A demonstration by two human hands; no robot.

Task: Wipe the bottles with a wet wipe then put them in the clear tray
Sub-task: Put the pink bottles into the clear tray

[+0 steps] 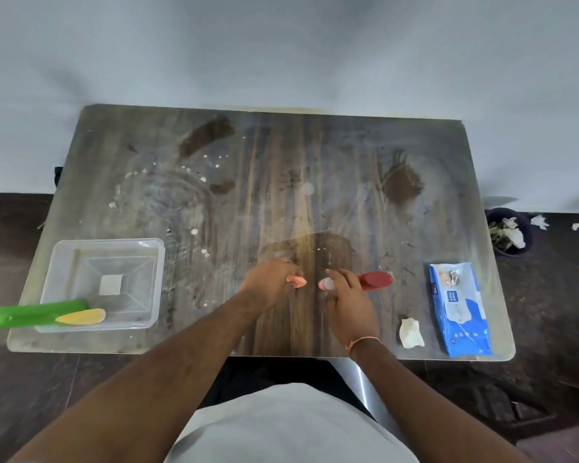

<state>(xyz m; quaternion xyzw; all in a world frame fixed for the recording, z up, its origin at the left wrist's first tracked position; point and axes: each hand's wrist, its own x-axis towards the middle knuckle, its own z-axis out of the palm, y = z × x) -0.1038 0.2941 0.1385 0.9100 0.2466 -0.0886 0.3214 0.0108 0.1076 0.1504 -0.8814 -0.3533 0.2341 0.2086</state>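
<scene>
**Mid-wipe on the little pink bottles, tray not loaded yet**

So there are two pink bottles in play near the middle of the table's front edge. The left hand [270, 285] has its fingers curled around one pink bottle [297, 281], only the tip poking out past the knuckles. The right hand [347, 297] is wrapped around the other pink bottle [326, 283], its pale end facing left toward the first one. The two tips sit near each other but apart. Neither hand looks open at all — both are closed on something. I can't tell if a wipe is tucked in either grip.

Just past the right hand, a red bottle [375, 281] lies on its side on the table [281, 155], touching or nearly touching the fingers — hard to say which.

A used-looking wipe [411, 333] sits crumpled near the front right corner, next to the blue wipe pack [459, 310] along the right edge. My guess is that's what needs picking up for the wiping.

The clear tray [64, 262] is at the front left corner, with a green bottle [34, 315] with a yellow cap lying across its front rim, sticking out over the table's left edge.

If I were doing this: work one bottle at a time, turn it through the wipe, then carry it left to the tray.
</scene>
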